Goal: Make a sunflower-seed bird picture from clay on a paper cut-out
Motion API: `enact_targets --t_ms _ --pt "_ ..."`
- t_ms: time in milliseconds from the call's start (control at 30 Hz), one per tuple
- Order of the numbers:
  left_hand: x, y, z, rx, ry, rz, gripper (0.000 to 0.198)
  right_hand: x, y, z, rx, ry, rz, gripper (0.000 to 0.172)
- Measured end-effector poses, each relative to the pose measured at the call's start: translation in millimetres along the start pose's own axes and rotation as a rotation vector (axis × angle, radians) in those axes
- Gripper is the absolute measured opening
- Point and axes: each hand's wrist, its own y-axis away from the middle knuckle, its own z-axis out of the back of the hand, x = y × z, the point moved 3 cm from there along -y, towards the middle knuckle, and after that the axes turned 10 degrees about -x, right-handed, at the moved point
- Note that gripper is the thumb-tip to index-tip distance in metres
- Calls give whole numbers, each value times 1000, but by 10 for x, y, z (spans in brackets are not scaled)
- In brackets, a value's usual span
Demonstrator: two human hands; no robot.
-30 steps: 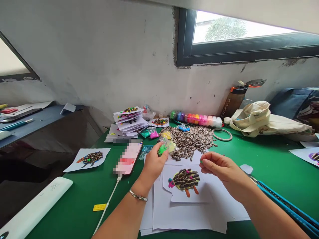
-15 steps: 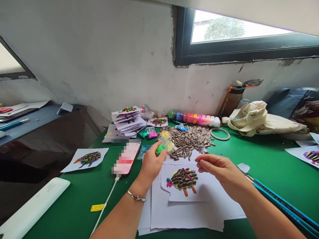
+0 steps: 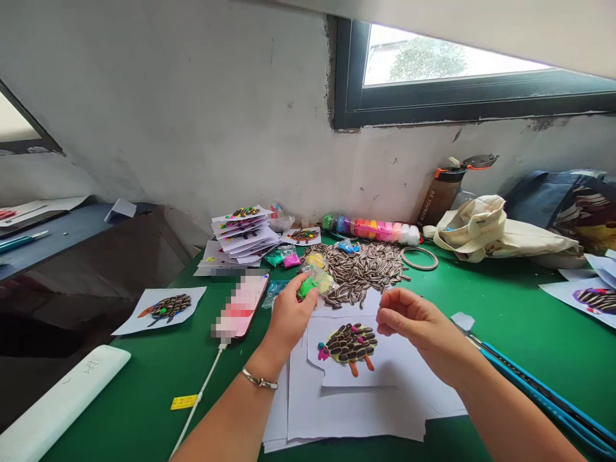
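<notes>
Green clay point(image 3: 307, 287) in a clear bag is gripped by my left hand point(image 3: 294, 311), just in front of the sunflower seed pile point(image 3: 368, 266). My right hand point(image 3: 409, 316) is closed in a pinch beside the picture; whatever lies between its fingertips is too small to make out. Between and below my hands, a hedgehog-like figure point(image 3: 349, 343) of dark seeds on yellow clay, with a pink face, pink dots and orange legs, is on a white card point(image 3: 356, 378). Larger white sheets point(image 3: 356, 417) lie beneath this card.
Left are a phone point(image 3: 243, 305) with its cable, another seed picture point(image 3: 187, 317) and a white device point(image 3: 67, 404). Stacked cards point(image 3: 248, 240), clay tubs point(image 3: 375, 230), a bottle point(image 3: 437, 196) and a cloth bag point(image 3: 520, 237) stand behind. A blue cutter point(image 3: 543, 391) lies right.
My right hand's fingers have curled in closer, and the small green bit seen at its fingertips is now hidden. My left hand keeps its hold. The whole view has shifted slightly.
</notes>
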Motion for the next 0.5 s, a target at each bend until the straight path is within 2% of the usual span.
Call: enact_targets --t_ms 133,233,400,500 --pt "2 1 4 -6 -20 -3 47 -8 -10 -30 24 -22 -35 42" --pt "-16 -3 12 -5 -29 5 49 4 -27 -35 18 21 3 36" --pt "-32 -27 12 18 -14 -7 51 70 -45 -2 -68 19 74 32" --pt "-16 -48 13 -1 -34 -16 51 98 -41 -12 -35 -35 82 31"
